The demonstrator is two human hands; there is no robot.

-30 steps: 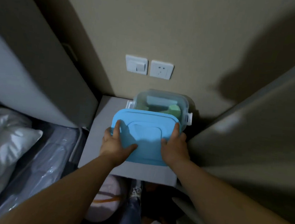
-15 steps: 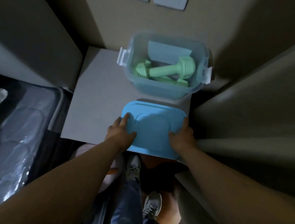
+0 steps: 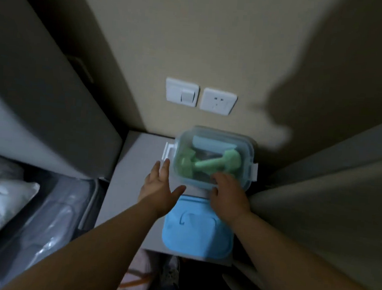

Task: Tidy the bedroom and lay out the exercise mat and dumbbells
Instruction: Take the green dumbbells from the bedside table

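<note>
Dumbbells (image 3: 216, 164), pale green, are seen lying inside a clear storage box (image 3: 249, 149) that is set on a grey worktop (image 3: 139, 154) against the wall. Its blue lid (image 3: 199, 234) is laid flat on the worktop just in front of the box, nearer the person. The left hand (image 3: 159, 188) is held at the box's left front corner, beside the white latch (image 3: 168, 151), its grip wide with fingers spread and nothing held. The right hand (image 3: 228, 197) is placed at the box's front rim, fingers curled over the edge; whether the rim is actually clasped cannot be told. Above the box, a light switch (image 3: 182, 95) and a socket (image 3: 218, 101) are fixed to the wall.
</note>
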